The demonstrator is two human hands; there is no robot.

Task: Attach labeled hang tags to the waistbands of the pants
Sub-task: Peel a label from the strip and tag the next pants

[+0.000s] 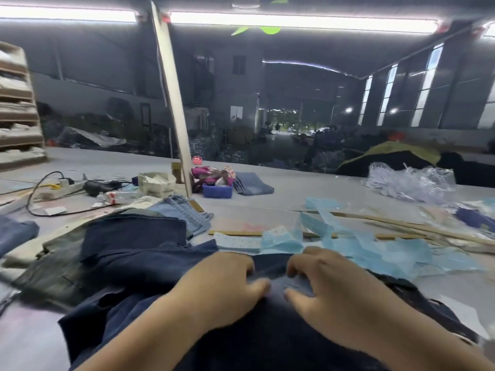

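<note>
Table (281, 199) surface, grey and wide, is covered with work clutter under long strip lights. Navy pants (150, 266) are spread over its near edge, with more folded denim (182, 212) stacked behind them and a further folded pair (253, 184) lying farther back. Pale blue tags (348, 247) are scattered in a loose heap to the right of the pants, beside thin wooden sticks (396, 223). Crumpled clear plastic (409, 180) is seen at the far right. A power strip (63, 188) with a black cable is laid at the left, near a white tub (156, 183) and a small blue bin (217, 190).

The left hand (222, 285) is rested on the navy cloth with its fingers curled down into the fabric at the far edge; the cloth appears to be pinched there, though blur makes the hold hard to judge. The right hand (329, 287) is set just beside it, fingers bent over the same edge, thumb pointed toward the left hand. Whether a tag is held under either hand cannot be told.
</note>
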